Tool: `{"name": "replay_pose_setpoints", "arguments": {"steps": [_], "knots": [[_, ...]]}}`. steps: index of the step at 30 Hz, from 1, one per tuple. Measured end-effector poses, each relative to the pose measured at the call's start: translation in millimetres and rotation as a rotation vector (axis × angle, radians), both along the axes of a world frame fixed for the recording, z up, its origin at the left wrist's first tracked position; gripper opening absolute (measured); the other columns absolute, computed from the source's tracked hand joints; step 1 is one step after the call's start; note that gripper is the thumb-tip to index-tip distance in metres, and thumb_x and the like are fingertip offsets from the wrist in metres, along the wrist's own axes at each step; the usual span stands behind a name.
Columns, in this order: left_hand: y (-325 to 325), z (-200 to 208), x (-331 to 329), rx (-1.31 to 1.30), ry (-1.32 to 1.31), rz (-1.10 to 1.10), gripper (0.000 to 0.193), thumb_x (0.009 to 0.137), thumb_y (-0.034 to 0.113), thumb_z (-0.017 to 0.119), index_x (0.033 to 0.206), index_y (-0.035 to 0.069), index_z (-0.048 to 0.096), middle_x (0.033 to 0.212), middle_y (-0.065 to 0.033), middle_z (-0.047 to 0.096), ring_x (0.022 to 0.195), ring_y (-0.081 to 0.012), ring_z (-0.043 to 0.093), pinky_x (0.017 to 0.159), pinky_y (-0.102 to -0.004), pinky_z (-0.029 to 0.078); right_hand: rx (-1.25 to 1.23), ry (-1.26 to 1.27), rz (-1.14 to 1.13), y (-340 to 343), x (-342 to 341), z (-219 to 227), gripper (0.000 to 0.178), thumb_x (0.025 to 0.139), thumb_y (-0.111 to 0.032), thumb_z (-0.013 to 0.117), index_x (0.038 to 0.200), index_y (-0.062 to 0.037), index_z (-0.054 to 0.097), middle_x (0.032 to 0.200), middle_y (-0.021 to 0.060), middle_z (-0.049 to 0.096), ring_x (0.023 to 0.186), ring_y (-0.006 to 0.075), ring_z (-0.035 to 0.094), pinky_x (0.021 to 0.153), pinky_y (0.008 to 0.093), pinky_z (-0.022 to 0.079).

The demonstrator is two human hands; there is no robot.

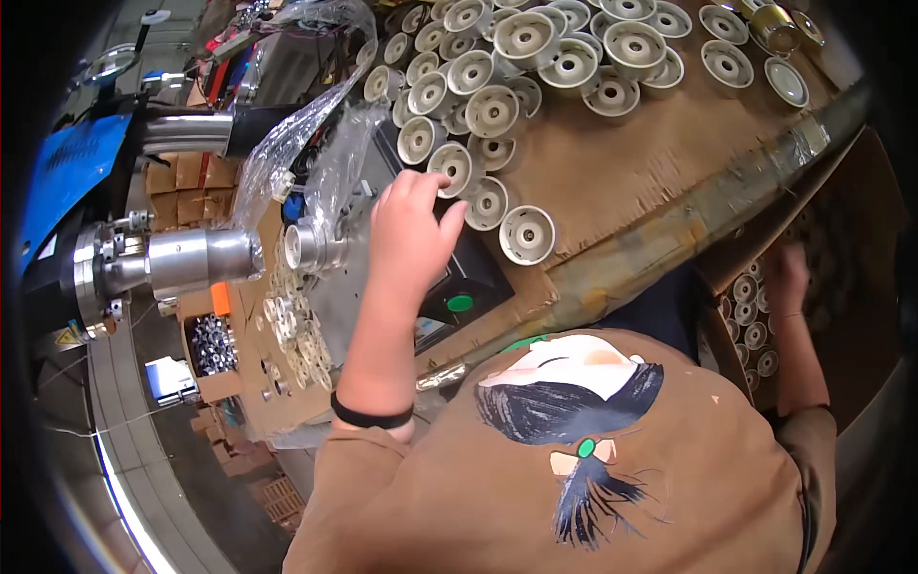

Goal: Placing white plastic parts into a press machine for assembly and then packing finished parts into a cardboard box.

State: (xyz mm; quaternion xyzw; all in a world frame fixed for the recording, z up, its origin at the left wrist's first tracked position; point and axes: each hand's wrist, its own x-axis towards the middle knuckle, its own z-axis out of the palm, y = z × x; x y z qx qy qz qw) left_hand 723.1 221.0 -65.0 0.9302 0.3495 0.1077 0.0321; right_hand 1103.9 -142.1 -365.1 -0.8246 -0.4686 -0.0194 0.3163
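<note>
My left hand (pixel 411 230), with a black band on the wrist, reaches up over a grey machine block (pixel 335 297). Its curled fingertips touch the rim of a round beige flanged part (pixel 457 168), and the thumb points toward another one (pixel 489 203). Nothing shows inside the hand. My right hand (pixel 788 277) is low at the right, down inside a cardboard box (pixel 861 316) of the same round parts (pixel 755 335). It is blurred and its fingers are hidden. Several of these parts (pixel 535 48) cover the cardboard-topped bench (pixel 622 172).
A steel spindle (pixel 191 258) and a small chuck (pixel 311 247) stick out at the left, under crumpled clear plastic (pixel 296 124). A green button (pixel 460 303) sits on a dark panel. Flat white washers (pixel 296 335) and a box of small metal pieces (pixel 212 344) lie below.
</note>
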Motion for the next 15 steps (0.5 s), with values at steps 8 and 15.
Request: {"name": "replay_pose_setpoints", "arguments": {"steps": [8,15], "knots": [[13,-14,-2,0.089,0.066,-0.008,0.012,0.081,0.012,0.075,0.089,0.006,0.069,0.088,-0.0108,0.066,0.088,-0.0348,0.065,0.079,-0.0454,0.051,0.504,-0.129,0.860,212,-124,220,0.031,0.074,-0.002,0.067,0.105,-0.0066,0.070,0.111,0.0110,0.067,0.100,0.0316,0.066,0.085,0.0428,0.056],[-17,6,-24,0.097,-0.012,0.015,0.011,0.082,0.011,0.074,0.090,0.006,0.069,0.089,-0.0111,0.064,0.090,-0.0344,0.064,0.079,-0.0454,0.049,-0.093,-0.216,1.246,299,-184,223,0.030,0.072,-0.014,0.070,0.103,-0.0126,0.072,0.109,0.0068,0.067,0.108,0.0284,0.063,0.090,0.0428,0.054]]}}
